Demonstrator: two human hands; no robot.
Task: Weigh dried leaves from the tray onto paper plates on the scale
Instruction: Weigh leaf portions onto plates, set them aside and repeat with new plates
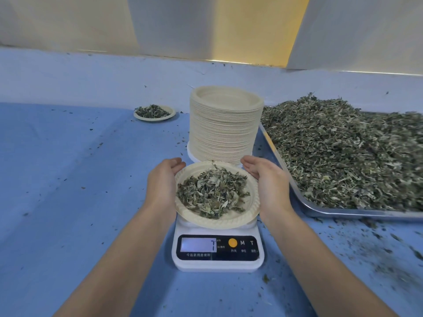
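Both-hand grip: paper plate point(217, 221) of dried leaves point(211, 194) is flanked by left hand point(163, 181) and right hand point(269, 181), palms against its rim, fingers loosely extended, not curled | plate is seated slightly tilted on digital scale point(218, 250), display lit | plate stack point(225, 129) just behind | steel tray point(343, 211), heaped with leaves, at right | filled plate point(154, 113) far left on blue tabletop point(68, 179).

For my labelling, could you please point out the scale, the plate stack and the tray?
scale point(217, 248), head view, front display panel.
plate stack point(225, 131), head view, side of stack.
tray point(343, 213), head view, bare metal rim.
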